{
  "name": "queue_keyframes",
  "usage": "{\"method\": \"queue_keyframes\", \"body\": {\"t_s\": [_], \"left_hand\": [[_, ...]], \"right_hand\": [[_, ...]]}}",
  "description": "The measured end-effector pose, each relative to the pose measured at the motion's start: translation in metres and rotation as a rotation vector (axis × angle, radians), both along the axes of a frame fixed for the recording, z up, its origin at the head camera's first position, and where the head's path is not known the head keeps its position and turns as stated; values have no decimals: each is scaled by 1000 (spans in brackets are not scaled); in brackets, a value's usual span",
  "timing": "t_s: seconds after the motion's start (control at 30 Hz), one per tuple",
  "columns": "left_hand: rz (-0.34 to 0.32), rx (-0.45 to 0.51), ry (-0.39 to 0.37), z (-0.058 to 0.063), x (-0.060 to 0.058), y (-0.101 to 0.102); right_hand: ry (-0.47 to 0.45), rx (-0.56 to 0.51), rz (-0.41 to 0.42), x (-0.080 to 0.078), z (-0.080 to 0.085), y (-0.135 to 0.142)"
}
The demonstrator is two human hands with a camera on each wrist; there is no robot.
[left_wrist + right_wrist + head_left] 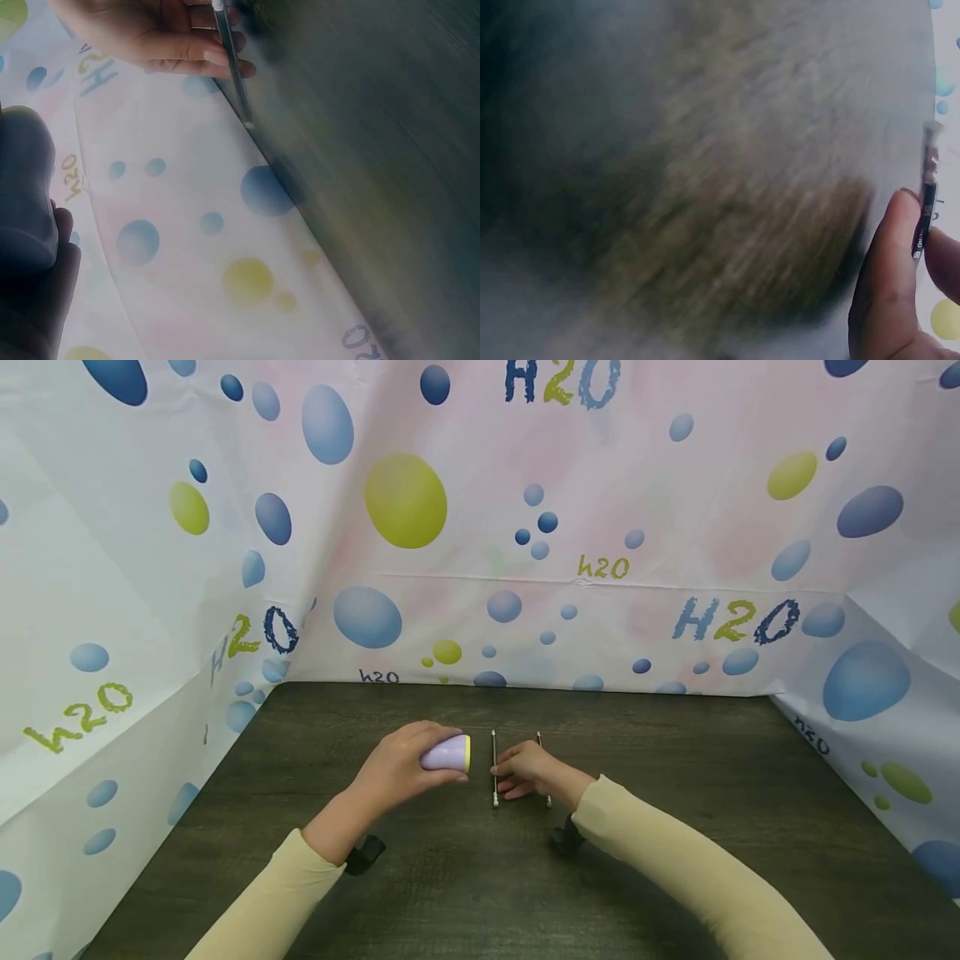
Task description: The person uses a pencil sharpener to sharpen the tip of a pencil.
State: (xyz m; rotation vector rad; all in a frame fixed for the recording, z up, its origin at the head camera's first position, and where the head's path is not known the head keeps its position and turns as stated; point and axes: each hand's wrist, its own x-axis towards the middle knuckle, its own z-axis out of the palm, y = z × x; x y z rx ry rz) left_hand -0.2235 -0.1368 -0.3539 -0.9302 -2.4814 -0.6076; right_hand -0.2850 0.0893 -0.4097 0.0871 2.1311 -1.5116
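In the head view, my left hand (405, 760) grips a lilac cup (444, 753) with a yellow rim. The cup is tipped on its side, with the rim facing right. The left wrist view shows its waisted body (26, 187) at the left edge. My right hand (525, 768) pinches a slim dark pencil (494, 747) with a pale eraser end, just right of the cup and apart from it. That pencil (928, 195) stands between finger and thumb in the right wrist view. A second pencil (539, 739) is partly hidden behind the right hand.
The dark wood-grain table (637, 760) extends around both hands. A white sheet (480, 560) printed with blue and green dots and lettering hangs behind it and on both sides. Dark wrist straps (365, 855) sit under the cuffs.
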Motion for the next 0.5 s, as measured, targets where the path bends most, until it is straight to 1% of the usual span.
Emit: {"method": "queue_keyframes", "body": {"t_s": [0.1, 0.23, 0.5], "left_hand": [[-2, 2, 4, 0, 0, 0], [-5, 0, 10, 0, 0, -1], [-1, -3, 2, 0, -1, -3]], "right_hand": [[6, 29, -10, -1, -1, -2], [8, 41, -32, -1, -1, -4], [17, 11, -76, -1, -3, -10]]}}
